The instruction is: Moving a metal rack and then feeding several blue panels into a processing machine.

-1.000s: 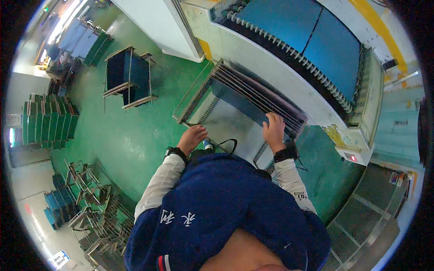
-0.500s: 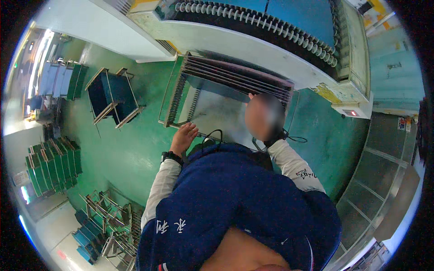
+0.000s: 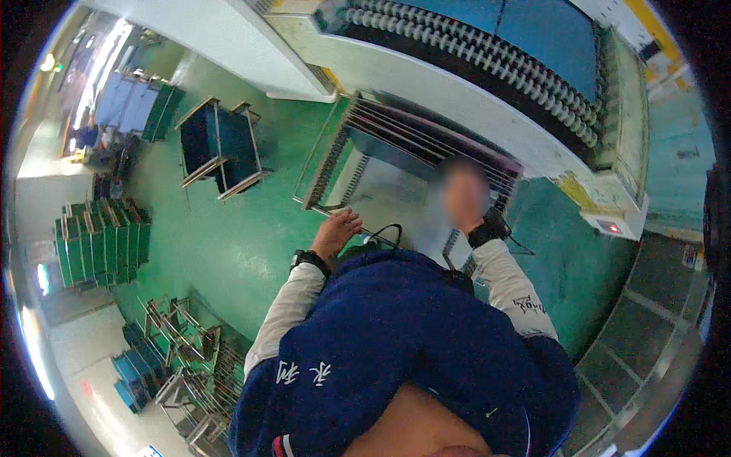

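Observation:
A metal rack [image 3: 324,171] with slotted sides stands right in front of me, several thin dark panels [image 3: 426,129] upright in its far part. At its near left corner is my left hand [image 3: 337,232], fingers stretched toward the frame and nothing visible in them. Whether the fingertips touch the metal I cannot tell. My right hand [image 3: 463,199] reaches over the rack's right part, close to the panels. A blur covers its fingers, so its grip is hidden. A black cord or loop [image 3: 392,232] shows at my waist.
Beyond the rack stands a pale machine [image 3: 449,95] with rows of white rollers [image 3: 487,57]. A rack with dark panels [image 3: 221,145] is on the green floor to the left. More green panel racks [image 3: 103,244] and metal frames [image 3: 183,327] stand further left. Grey panelling [image 3: 647,305] runs along the right.
The view has turned, so the rack and machine sit further right in the picture. My right hand has shifted slightly left relative to the rack. My left hand stays by the near corner.

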Demonstrator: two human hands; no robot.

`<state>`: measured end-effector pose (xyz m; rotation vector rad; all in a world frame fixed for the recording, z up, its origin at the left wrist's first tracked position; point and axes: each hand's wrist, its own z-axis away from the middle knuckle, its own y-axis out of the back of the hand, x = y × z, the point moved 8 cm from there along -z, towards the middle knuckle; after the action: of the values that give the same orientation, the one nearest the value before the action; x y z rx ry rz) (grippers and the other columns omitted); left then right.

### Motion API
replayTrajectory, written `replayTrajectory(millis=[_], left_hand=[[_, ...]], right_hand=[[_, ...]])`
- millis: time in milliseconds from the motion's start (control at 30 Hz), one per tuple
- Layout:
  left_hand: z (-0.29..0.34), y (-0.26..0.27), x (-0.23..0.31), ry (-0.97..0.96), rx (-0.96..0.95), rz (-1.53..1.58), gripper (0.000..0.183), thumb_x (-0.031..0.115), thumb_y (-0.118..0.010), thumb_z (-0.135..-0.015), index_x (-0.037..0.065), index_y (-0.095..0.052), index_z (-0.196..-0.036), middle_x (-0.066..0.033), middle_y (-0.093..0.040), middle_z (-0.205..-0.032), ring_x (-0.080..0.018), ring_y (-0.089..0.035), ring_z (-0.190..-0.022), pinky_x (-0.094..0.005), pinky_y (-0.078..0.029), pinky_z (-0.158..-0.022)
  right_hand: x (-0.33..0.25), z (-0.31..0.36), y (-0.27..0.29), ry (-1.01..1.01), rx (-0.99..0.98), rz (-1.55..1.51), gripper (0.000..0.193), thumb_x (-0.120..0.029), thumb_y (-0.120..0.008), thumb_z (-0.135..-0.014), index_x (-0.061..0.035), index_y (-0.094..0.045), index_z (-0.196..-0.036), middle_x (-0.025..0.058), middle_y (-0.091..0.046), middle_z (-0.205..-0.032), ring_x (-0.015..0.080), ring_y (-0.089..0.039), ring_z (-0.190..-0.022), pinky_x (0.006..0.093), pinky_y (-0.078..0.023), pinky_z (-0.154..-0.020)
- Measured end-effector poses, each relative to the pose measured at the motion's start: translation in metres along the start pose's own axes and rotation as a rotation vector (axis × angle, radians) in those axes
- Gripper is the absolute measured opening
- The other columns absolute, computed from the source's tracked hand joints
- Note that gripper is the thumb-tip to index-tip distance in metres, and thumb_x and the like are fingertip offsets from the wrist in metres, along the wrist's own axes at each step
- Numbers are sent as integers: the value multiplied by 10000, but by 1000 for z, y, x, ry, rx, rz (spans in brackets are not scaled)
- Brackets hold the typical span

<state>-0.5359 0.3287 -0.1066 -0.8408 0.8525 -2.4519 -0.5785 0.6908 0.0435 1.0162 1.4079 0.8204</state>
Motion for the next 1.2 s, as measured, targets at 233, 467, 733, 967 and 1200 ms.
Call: replayTrajectory(millis=[233,467,733,967,1200], left_hand=[[4,11,0,-28,107,-7,470,143,-607,-943,-10,-414,-1343,-223,-539,-1265,-402,-572,-1120,-492,-501,-942],[13,1,0,-17,176,-12,469,143,-606,-948,11,-412,-1353,-200,-559,-1232,-351,-596,-1097,-456,-527,-911],[11,3,-2,-32,92,25,383,147,-572,-968,31,-442,-1309,-192,-576,-1190,-367,-607,-1068,-470,-525,-900],[12,5,0,-93,4,88,294,144,-490,-991,16,-482,-1255,-200,-576,-1233,-373,-614,-1073,-465,-524,-887],[4,-8,1,-23,76,7,325,142,-564,-967,27,-482,-1259,-179,-601,-1149,-321,-636,-991,-426,-537,-853]], right_hand=[[-12,2,7,38,49,10,420,-107,-734,-743,-75,-593,-1136,112,-554,-1068,330,-521,-1060,469,-420,-861],[-17,18,9,15,77,46,425,-106,-700,-775,-84,-560,-1175,95,-541,-1120,330,-494,-1108,485,-393,-911],[-2,-2,-5,4,90,-53,396,-94,-714,-764,-75,-562,-1129,133,-544,-1097,355,-513,-1071,487,-425,-864],[-4,5,-31,84,6,-128,257,-65,-677,-798,-36,-586,-1037,177,-592,-1029,379,-557,-1016,486,-445,-832],[28,-20,-67,-18,-256,101,122,-104,-634,-834,-7,-615,-904,237,-636,-869,425,-607,-866,507,-462,-729]])
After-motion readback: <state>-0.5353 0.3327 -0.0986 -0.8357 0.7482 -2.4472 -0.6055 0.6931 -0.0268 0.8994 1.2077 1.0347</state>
